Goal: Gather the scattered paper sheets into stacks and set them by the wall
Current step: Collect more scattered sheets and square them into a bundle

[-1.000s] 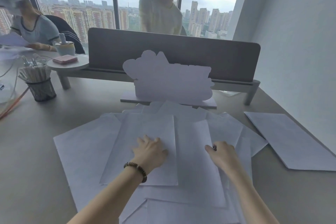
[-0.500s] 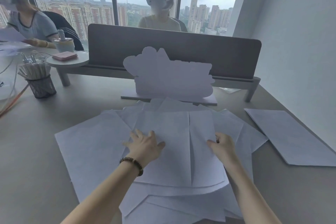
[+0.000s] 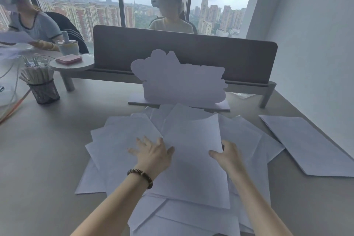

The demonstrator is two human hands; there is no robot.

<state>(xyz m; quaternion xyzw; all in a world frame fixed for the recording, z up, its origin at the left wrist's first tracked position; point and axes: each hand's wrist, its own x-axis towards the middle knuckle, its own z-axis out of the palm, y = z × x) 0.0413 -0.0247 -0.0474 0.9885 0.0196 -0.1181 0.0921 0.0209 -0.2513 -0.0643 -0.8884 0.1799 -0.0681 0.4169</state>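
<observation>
Several white paper sheets (image 3: 118, 140) lie fanned and overlapping on the grey desk in front of me. One top sheet (image 3: 193, 159) sits between my hands, its far edge curled up off the pile. My left hand (image 3: 153, 154) rests flat with spread fingers on the papers at that sheet's left edge. My right hand (image 3: 226, 154) grips the sheet's right edge, thumb on top and fingers under. A separate flat stack of paper (image 3: 310, 145) lies to the right, beside the white wall (image 3: 316, 53).
A white cut-out sign on a base (image 3: 180, 82) stands just behind the pile, in front of a grey desk divider (image 3: 191, 53). At the left are a mesh pen cup (image 3: 45, 92), cables and a round shelf (image 3: 72, 64). Two people sit beyond the desk.
Both hands have drawn sheets together toward the middle. The top sheet now lies between my hands, its far edge lifted, and my right hand has closed on its right edge.
</observation>
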